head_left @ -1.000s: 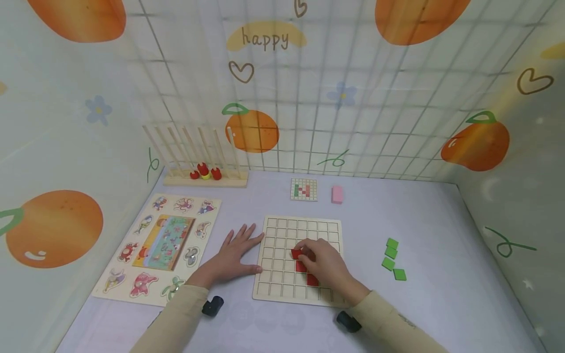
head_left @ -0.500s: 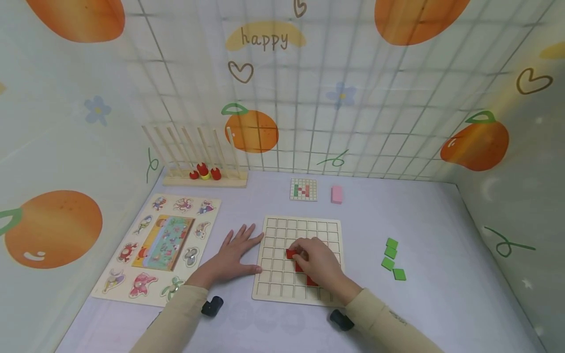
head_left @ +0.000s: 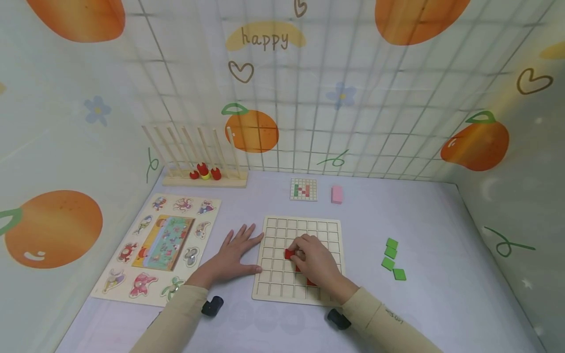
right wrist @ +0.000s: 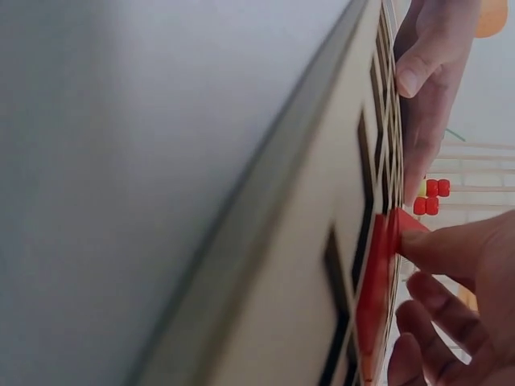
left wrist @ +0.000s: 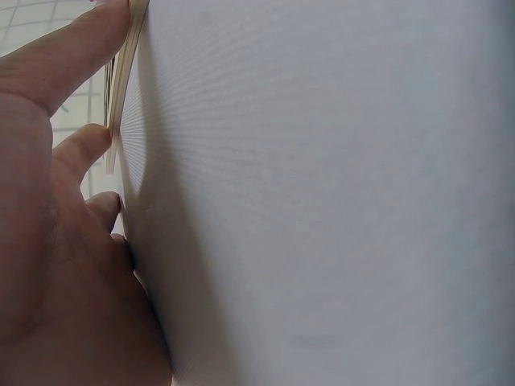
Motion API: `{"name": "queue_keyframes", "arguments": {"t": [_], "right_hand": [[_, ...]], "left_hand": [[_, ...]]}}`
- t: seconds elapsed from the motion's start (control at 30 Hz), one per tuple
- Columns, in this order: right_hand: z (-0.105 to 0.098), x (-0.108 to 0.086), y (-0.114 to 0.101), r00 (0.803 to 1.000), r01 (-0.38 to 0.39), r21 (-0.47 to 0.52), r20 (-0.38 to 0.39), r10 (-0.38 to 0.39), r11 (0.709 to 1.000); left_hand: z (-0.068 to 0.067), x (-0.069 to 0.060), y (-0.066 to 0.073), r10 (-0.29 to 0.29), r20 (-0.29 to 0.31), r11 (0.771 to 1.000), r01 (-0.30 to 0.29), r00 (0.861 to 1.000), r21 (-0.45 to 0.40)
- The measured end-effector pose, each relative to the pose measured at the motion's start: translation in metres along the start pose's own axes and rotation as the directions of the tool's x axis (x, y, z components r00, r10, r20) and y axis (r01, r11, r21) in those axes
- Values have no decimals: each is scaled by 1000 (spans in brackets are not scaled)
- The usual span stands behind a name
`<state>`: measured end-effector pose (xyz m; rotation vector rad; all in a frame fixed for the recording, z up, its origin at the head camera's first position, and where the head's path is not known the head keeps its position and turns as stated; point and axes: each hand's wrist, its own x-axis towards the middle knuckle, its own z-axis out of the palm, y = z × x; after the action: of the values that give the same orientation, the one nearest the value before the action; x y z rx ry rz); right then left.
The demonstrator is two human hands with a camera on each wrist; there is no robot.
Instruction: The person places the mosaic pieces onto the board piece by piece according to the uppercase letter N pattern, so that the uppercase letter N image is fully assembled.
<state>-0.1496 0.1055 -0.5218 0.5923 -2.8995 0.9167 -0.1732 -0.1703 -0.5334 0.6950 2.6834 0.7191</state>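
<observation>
On the table lies a square wooden grid board (head_left: 274,289). My right hand (head_left: 319,262) is over its middle, thumb and fingers pinching a red square tile (head_left: 288,254) against the grid. In the right wrist view the thumb tip rests on this tilted red tile (right wrist: 412,221). Other red tiles, such as the lower one (head_left: 311,282), sit in grid cells, partly hidden beneath the right hand. Spread flat at the board's left side, my left hand (head_left: 231,257) touches the edge with its thumb and index finger.
Several green square tiles (head_left: 388,264) lie on the right. Behind the board are a small patterned card (head_left: 303,196) and a pink block (head_left: 337,194). A sea-animal puzzle board (head_left: 103,291) lies at left; a wooden peg rack (head_left: 205,182) with red and yellow beads stands behind it.
With the red tile in its pinch, my right hand has slid slightly left across the grid. The left hand has stayed in place.
</observation>
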Motion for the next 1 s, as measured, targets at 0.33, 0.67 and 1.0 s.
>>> {"name": "queue_keyframes", "arguments": {"t": [0.33, 0.67, 1.0], "right_hand": [[1, 0, 0, 1000, 10, -67, -2, -10, 998], [1, 1, -1, 999, 53, -112, -7, -54, 992], [0, 2, -2, 998, 64, -150, 23, -61, 987]], "left_hand": [[0, 0, 0, 4, -2, 1000, -4, 1000, -4], [0, 0, 0, 3, 0, 1000, -3, 1000, -8], [1, 1, -1, -5, 4, 1000, 5, 1000, 1]]}}
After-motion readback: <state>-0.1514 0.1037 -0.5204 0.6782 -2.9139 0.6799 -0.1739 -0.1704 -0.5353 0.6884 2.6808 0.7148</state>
